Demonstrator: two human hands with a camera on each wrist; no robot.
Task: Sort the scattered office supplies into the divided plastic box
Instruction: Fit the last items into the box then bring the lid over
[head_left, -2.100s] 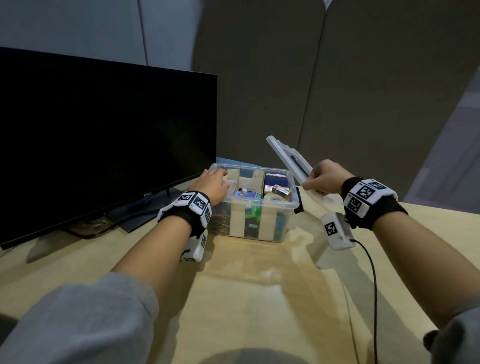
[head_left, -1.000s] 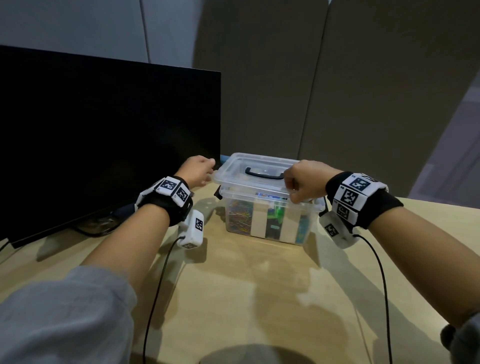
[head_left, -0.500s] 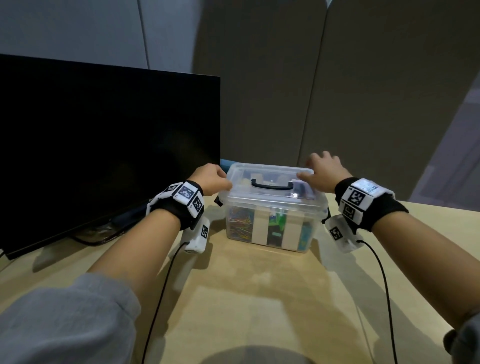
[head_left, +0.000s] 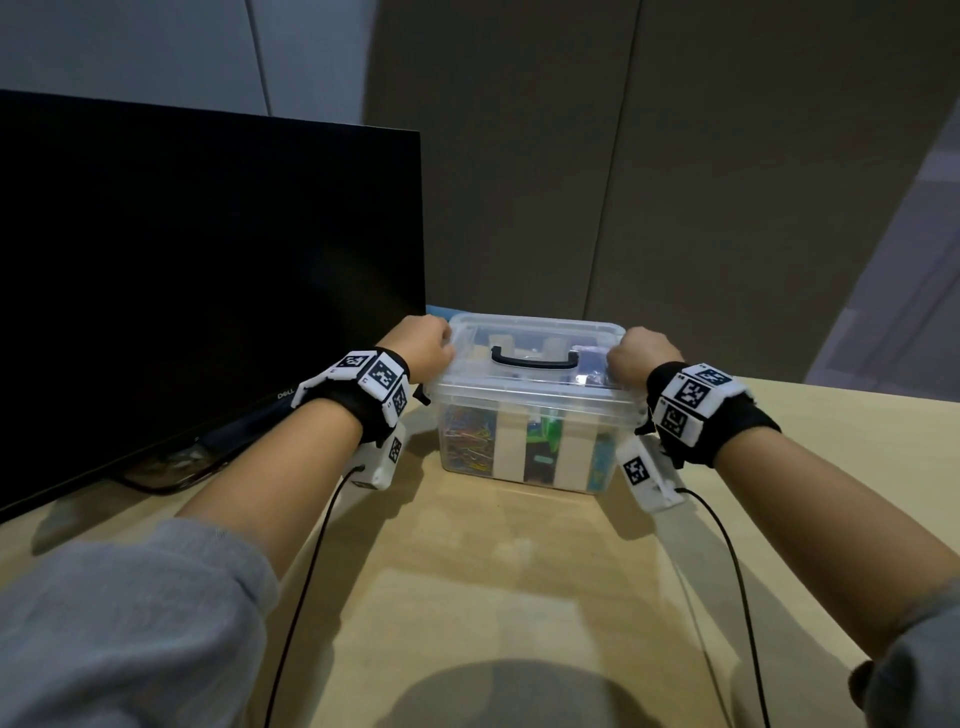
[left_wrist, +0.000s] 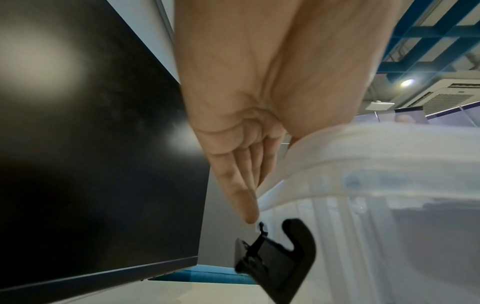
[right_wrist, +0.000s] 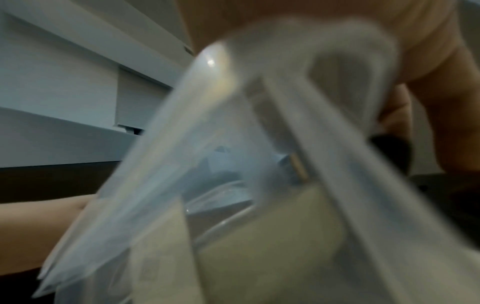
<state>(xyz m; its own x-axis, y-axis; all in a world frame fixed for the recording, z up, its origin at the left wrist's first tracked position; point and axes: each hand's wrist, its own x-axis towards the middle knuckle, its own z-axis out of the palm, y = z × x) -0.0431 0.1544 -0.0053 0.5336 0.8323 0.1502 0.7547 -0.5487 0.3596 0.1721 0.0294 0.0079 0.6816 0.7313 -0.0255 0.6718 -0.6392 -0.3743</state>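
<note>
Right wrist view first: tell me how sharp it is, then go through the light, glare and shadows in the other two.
Right wrist view: heavily blurred, the clear box fills it out of focus. Left wrist view: the left hand is fairly sharp, soft glare patches lie on the monitor, and a ceiling lamp flares at upper right. Head view: dim room, soft shadows of the arms on the desk, and wide-angle bending of the wall lines.

Your left hand and right hand are bare. Each wrist carries a black band set with white blocks printed with black square codes. A white camera unit hangs under each, trailing a thin black cable. Grey sleeves, apparently pushed up the forearms.
</note>
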